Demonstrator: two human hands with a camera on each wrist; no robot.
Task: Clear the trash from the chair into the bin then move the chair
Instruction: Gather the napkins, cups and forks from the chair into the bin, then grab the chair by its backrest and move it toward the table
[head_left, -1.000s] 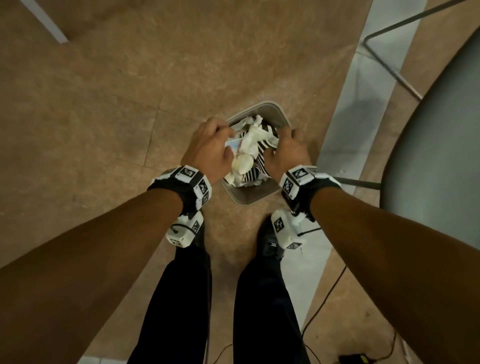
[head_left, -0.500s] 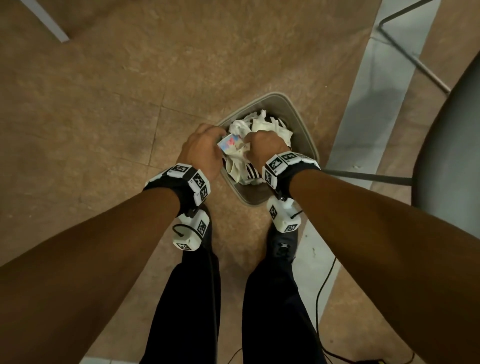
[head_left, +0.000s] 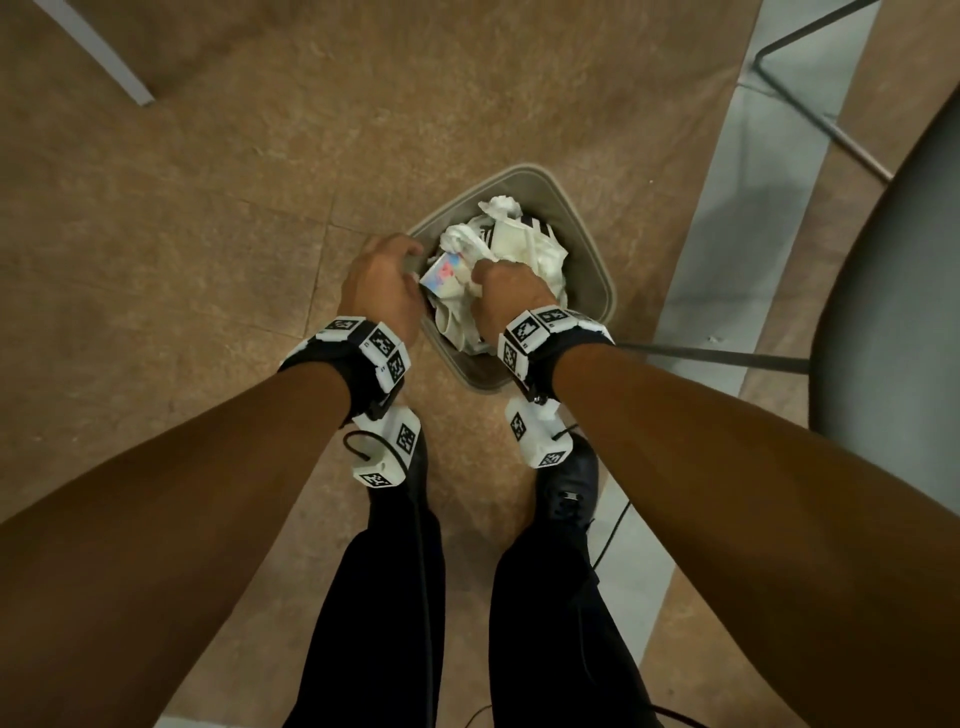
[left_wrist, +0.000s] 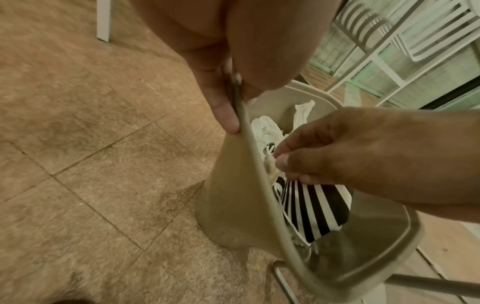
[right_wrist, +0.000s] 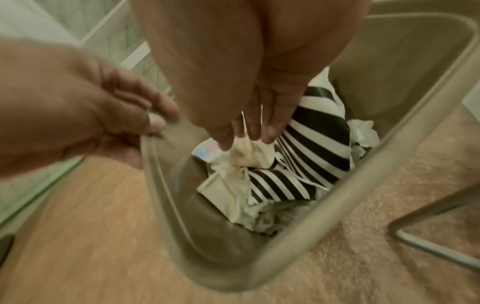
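Standing over the bin, on the tan floor at 12 o'clock from the feet. Left hand at the rim's 9 o'clock edge, fingers curled over it, thumb inside, pinching the wall. Right hand down in the opening, fingertips bunched together and clamped on a wad of crumpled white paper. Beneath it, a black-and-white striped wrapper and more white tissue, heaped close to the rim. Small colourful card wedged between the two hands. Grey chair off at 3 o'clock, its metal leg running in beside the bin.
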